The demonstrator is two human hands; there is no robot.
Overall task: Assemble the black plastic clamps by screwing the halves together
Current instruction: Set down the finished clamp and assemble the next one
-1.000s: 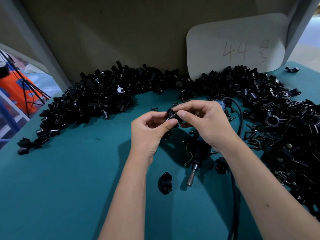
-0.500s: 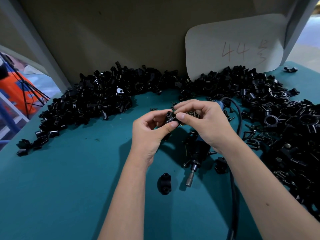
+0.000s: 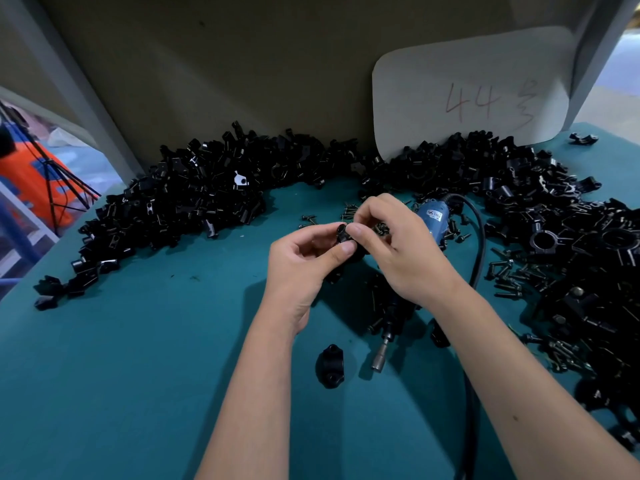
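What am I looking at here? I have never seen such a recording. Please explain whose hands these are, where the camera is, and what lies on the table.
There is no robot. A person wears one camera on the head, so you look down at their own bare arms. The left hand and the right hand together hold a small black clamp part above a teal table. Heaps of black plastic clamp pieces lie along the back and right side, with loose screws. An electric screwdriver with a blue rear end lies under the hands, and a single clamp half lies nearby. A white card leans on the wall.
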